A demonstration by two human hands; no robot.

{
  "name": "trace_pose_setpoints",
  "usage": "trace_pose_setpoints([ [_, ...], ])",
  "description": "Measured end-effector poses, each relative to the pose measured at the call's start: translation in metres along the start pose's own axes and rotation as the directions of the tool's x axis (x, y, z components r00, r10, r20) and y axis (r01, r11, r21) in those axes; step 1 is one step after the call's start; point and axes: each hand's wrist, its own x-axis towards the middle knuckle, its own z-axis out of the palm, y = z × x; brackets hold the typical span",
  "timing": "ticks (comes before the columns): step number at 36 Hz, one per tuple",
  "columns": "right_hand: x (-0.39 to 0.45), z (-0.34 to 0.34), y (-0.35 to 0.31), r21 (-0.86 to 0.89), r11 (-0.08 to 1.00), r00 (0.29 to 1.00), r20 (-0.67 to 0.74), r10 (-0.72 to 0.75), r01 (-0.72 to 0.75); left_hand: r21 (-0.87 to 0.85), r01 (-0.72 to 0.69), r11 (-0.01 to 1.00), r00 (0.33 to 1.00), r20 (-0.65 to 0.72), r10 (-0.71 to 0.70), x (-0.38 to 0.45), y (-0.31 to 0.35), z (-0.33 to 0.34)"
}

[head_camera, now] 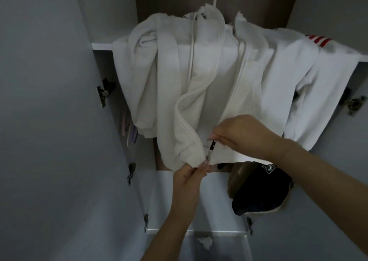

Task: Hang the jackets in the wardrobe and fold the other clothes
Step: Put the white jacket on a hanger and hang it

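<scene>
The left hand (189, 176) reaches up from below, forearm rising from the bottom edge, and its thumb and forefinger pinch the bottom hem of the white jacket (209, 77) right at the foot of the zipper. The other fingers curl in behind the pinch. The right hand (242, 135) comes in from the lower right, wrist bent down, a thin bracelet on the forearm. Its fingertips close on the small dark zipper pull (212, 145) just above the left hand's pinch; the back of the hand hides most of the fingers, so how they lie beyond the pinch cannot be told.

The white jacket lies draped over the front edge of a wardrobe shelf (101, 46), open down the front, its two zipper edges running from the hood down to the hem where the hands meet. A drawstring hangs down its left half. Its right sleeve, with red stripes (319, 39) near the shoulder, hangs over the shelf edge to the right of the hands.

Below the jacket's hem, to the right, a dark garment (260, 189) with a small white emblem sits bunched over what may be a tan bag; the light there is poor. Left of the jacket, thin pinkish and purple items (130, 130) hang just inside the wardrobe's side panel. Door hinges (103, 93) show on the open grey doors either side. Below the hands lies a white panel (215, 201) of the wardrobe, with a crumpled white scrap (205, 241) lower down.
</scene>
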Motion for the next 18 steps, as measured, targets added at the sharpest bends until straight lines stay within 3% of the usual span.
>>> trace_pose_setpoints([
  [3, 0.014, -0.005, 0.008, -0.092, 0.990, 0.994, 0.029, -0.106, 0.109, 0.014, 0.021, 1.000, 1.000, -0.008, -0.021, 0.000, 0.005, -0.001],
  [8, 0.035, -0.031, 0.053, -0.203, 0.974, 0.989, -0.131, 0.073, -0.099, 0.041, 0.081, 0.996, 0.995, 0.055, -0.084, -0.003, 0.001, -0.013],
  [10, 0.038, -0.035, 0.064, -0.244, 0.959, 0.984, -0.135, 0.114, -0.145, 0.064, 0.145, 0.987, 0.985, 0.089, -0.150, -0.002, -0.001, -0.019],
  [14, 0.034, -0.036, 0.069, -0.293, 0.952, 0.993, -0.093, 0.068, -0.093, 0.095, 0.268, 0.959, 0.953, 0.123, -0.278, 0.005, -0.003, -0.038],
  [18, 0.033, -0.052, 0.080, -0.301, 0.945, 0.976, -0.208, 0.066, -0.128, 0.193, 0.321, 0.927, 0.919, 0.174, -0.354, 0.010, 0.004, -0.056],
])
